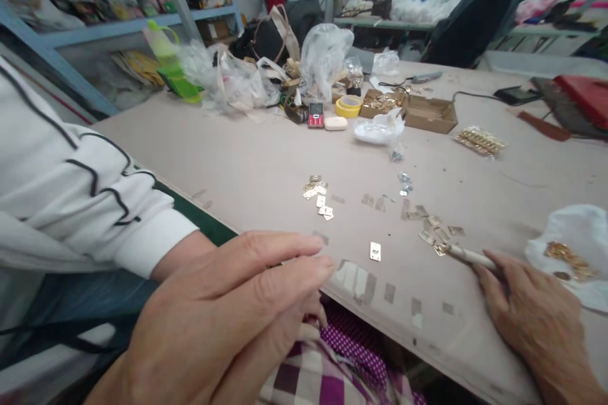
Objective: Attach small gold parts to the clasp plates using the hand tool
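My left hand (232, 310) is large in the foreground, palm down, fingers stretched out over the table's near edge. Nothing shows in its fingers, though the thumb is hidden. On the right, my right hand (532, 310) grips a pale stick-like tool (470, 257), whose tip touches a loose group of small flat metal plates (430, 223). Between the hands, one shiny plate (375, 251) with holes lies by itself. Farther up are a small pile of gold plates (315, 188) and several tiny silver pieces (404, 178).
A person's white sleeve (156, 234) is close on the left. Greyish strips (354, 278) mark the table's near edge. A white bag with gold parts (565, 228) lies right. Behind are cardboard boxes (430, 115), yellow tape (348, 106), a phone (316, 115) and plastic bags (325, 57).
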A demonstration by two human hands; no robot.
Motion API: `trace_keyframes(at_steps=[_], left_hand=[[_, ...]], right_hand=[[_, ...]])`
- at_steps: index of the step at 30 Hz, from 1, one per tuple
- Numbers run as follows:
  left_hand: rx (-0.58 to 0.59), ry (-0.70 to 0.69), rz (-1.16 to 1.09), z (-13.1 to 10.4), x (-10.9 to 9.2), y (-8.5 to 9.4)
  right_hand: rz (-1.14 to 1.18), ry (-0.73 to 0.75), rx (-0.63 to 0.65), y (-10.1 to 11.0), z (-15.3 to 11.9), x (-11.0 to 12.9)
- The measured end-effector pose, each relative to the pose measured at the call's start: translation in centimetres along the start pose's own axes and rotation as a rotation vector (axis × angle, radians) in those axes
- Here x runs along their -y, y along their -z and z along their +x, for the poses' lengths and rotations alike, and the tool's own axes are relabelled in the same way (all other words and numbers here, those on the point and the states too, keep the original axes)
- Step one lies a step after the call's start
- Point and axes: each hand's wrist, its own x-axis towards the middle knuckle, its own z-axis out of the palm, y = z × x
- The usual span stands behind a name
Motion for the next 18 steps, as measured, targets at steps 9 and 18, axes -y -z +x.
trace_keyframes(at_steps=[9, 18], left_hand=[[0.103, -0.044, 0.148, -7.5, -2.2, 2.7], [0.059, -0.017, -0.038, -12.9, -0.9, 1.4]], right_hand=[[0.005, -0.045, -0.078, -0.3, -0.5, 0.5], [0.051, 0.006, -0.197, 0.5, -0.8, 0.5]])
